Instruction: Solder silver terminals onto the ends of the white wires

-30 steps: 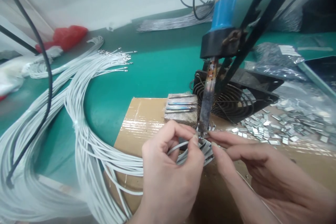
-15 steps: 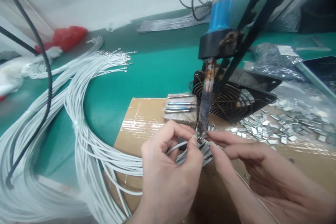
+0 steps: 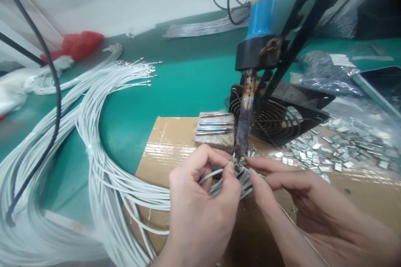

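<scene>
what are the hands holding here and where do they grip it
The left hand pinches a bunch of white wires near their ends, under the soldering iron. What the right hand pinches cannot be told.

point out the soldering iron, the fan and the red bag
soldering iron (image 3: 245,127), head view, on its discoloured metal shaft
fan (image 3: 275,121), head view, on its round wire grille
red bag (image 3: 82,41), head view, on its middle

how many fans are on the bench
1. The black fan lies tilted behind the soldering iron, right of the grey block, at the cardboard's far edge. Bags at right may hide more.
</scene>
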The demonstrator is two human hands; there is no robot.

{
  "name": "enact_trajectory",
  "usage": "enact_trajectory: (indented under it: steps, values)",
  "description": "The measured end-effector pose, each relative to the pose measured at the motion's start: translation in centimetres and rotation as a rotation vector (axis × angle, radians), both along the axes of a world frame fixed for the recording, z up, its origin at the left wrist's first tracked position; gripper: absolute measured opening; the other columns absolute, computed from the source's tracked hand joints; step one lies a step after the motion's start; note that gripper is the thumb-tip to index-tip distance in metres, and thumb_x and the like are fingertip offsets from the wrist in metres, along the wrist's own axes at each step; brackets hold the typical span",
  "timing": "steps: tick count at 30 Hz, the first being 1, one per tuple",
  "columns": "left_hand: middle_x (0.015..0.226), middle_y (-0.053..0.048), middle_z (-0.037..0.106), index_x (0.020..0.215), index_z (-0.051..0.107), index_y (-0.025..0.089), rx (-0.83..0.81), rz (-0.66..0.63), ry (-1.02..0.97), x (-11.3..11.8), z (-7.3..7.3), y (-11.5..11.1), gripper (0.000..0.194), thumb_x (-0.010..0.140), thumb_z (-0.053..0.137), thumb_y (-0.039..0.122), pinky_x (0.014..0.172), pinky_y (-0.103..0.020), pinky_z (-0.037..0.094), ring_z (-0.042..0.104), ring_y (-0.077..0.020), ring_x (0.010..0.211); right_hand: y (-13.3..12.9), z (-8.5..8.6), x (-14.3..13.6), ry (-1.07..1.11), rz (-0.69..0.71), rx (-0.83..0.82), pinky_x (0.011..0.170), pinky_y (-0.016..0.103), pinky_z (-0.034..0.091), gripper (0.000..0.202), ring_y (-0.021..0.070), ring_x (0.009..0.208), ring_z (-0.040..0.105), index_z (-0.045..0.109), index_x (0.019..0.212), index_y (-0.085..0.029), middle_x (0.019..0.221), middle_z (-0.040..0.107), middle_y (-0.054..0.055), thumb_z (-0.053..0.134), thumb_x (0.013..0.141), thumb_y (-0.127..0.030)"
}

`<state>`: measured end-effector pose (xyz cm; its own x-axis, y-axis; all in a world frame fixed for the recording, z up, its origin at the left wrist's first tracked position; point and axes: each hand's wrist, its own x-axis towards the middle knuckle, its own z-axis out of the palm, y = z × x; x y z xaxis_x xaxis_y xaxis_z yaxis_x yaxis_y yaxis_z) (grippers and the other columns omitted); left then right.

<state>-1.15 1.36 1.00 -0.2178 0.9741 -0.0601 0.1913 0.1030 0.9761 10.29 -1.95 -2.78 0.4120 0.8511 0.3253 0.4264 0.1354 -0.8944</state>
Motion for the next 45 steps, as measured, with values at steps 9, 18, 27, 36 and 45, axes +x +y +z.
enact_trajectory:
  steps: [9, 18, 27, 36, 45]
  values:
    - [0.074, 0.001, 0.074, 0.067, 0.066, 0.020, 0.057, -0.005, 0.003, 0.0, 0.1, -0.1, 0.015, 0.077, 0.069, 0.008, 0.059, -0.010, 0.057, 0.073, -0.0100, 0.066, 0.0, 0.0, -0.3, -0.013, -0.035, 0.037, 0.085, 0.035, 0.068, 0.007, 0.0260, 0.090, 0.082, 0.077, 0.081, -0.029, 0.099, 0.083, 0.004, 0.081, 0.084, -0.034]
    - [0.077, 0.002, 0.075, 0.069, 0.067, 0.020, 0.048, -0.012, 0.012, -0.2, 0.0, -0.2, 0.016, 0.077, 0.070, 0.006, 0.061, -0.011, 0.057, 0.073, -0.0102, 0.068, -0.1, 0.2, -0.2, -0.040, -0.026, 0.043, 0.082, 0.032, 0.068, 0.010, 0.0253, 0.088, 0.082, 0.075, 0.079, -0.028, 0.097, 0.083, 0.004, 0.082, 0.084, -0.033]
    - [0.075, 0.002, 0.076, 0.068, 0.068, 0.020, 0.133, 0.004, -0.008, -0.1, -0.8, -0.3, 0.018, 0.077, 0.070, 0.004, 0.060, -0.008, 0.057, 0.075, -0.0094, 0.067, -0.2, 0.1, -0.1, -0.027, -0.003, 0.052, 0.082, 0.028, 0.066, 0.006, 0.0234, 0.092, 0.082, 0.077, 0.082, -0.030, 0.096, 0.083, 0.001, 0.083, 0.084, -0.032]
    - [0.075, 0.004, 0.076, 0.068, 0.069, 0.021, 0.139, -0.001, -0.004, -0.1, -0.6, -0.5, 0.019, 0.076, 0.071, 0.004, 0.062, -0.005, 0.056, 0.075, -0.0075, 0.069, -0.1, -0.5, 1.1, -0.074, 0.151, 0.099, 0.085, 0.025, 0.065, 0.009, 0.0222, 0.101, 0.081, 0.080, 0.096, -0.031, 0.104, 0.083, 0.000, 0.080, 0.087, -0.028]
    - [0.079, 0.002, 0.075, 0.069, 0.068, 0.021, 0.099, 0.015, -0.010, 0.0, -0.2, -0.6, 0.018, 0.078, 0.071, 0.005, 0.063, -0.012, 0.056, 0.074, -0.0104, 0.072, -0.3, 0.1, 0.5, -0.179, 0.087, 0.131, 0.098, 0.019, 0.055, 0.012, 0.0107, 0.099, 0.078, 0.076, 0.096, -0.032, 0.110, 0.082, -0.008, 0.077, 0.090, -0.022]
